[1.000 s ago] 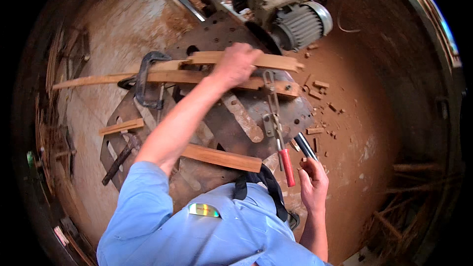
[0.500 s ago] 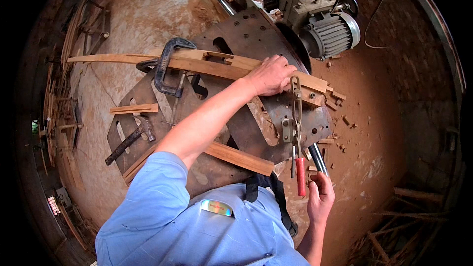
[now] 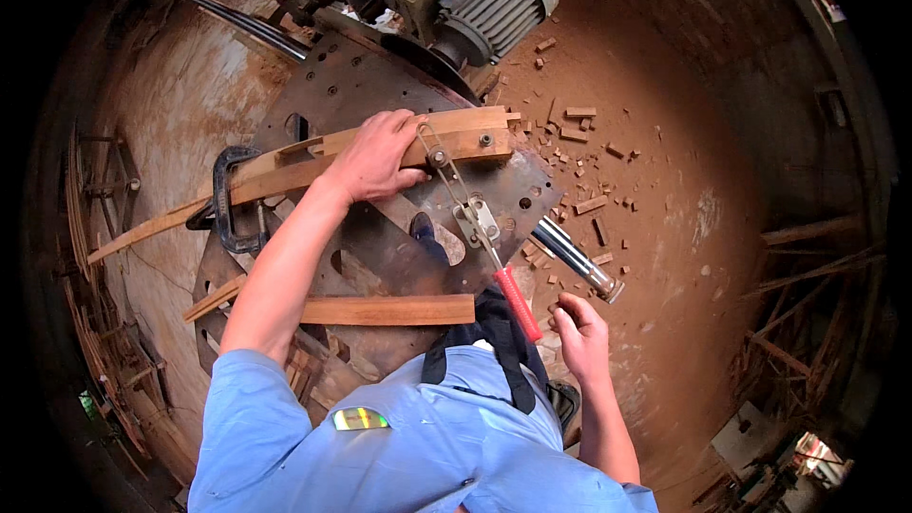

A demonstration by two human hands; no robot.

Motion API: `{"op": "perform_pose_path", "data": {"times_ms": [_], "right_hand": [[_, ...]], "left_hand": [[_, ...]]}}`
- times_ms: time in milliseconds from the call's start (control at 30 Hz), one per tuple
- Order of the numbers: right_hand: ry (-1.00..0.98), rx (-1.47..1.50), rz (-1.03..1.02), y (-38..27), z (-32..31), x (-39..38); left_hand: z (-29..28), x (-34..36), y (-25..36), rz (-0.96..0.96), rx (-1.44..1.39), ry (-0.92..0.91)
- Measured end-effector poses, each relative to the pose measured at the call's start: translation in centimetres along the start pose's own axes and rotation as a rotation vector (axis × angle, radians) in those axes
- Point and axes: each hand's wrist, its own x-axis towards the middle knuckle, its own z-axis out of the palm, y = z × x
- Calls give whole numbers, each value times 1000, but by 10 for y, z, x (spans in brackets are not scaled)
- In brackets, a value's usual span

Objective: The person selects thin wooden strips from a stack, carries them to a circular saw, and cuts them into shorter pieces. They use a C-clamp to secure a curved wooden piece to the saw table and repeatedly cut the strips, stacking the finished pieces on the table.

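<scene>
My left hand [image 3: 378, 157] is closed over a long curved wooden piece [image 3: 271, 180], its thumb on the near side and its fingers across the top. Beside those fingertips is the slotted arm of a toggle clamp [image 3: 475, 218], whose red handle [image 3: 518, 304] points toward me. Farther left, a black C-clamp [image 3: 223, 199] grips the same wood. My right hand [image 3: 581, 332] hovers just right of the red handle without touching it. Its fingers are loosely bent and apart, and nothing shows in them.
A steel machine table [image 3: 313, 85] lies under the work, with a loose wooden strip [image 3: 399, 311] near my body. Behind the wood stand a dark disc [image 3: 432, 66] and a ribbed motor [image 3: 499, 11]. Wood offcuts [image 3: 575, 135] litter the floor, and a shiny steel bar [image 3: 575, 256] juts out right.
The view has turned and shifted, so the table and machine now appear farther left. My left hand stays on the wood by the toggle clamp, and my right hand is still beside the red handle.
</scene>
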Motion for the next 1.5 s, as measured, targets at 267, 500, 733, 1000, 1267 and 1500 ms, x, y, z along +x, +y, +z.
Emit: {"op": "perform_pose_path", "data": {"times_ms": [267,500,733,1000,1267,1500], "right_hand": [[-184,406,339,31,31,44],[-485,645,418,47,77,92],[-444,619,458,26,87,92],[-486,656,392,29,89,94],[-475,625,386,36,92,98],[-484,671,314,44,98,98]], "left_hand": [[10,1,-6,48,75,122],[9,4,1,49,138,121],[18,1,-3,25,170,151],[22,0,-7,50,185,161],[23,0,-7,68,228,173],[25,-2,-5,60,215,180]]}}
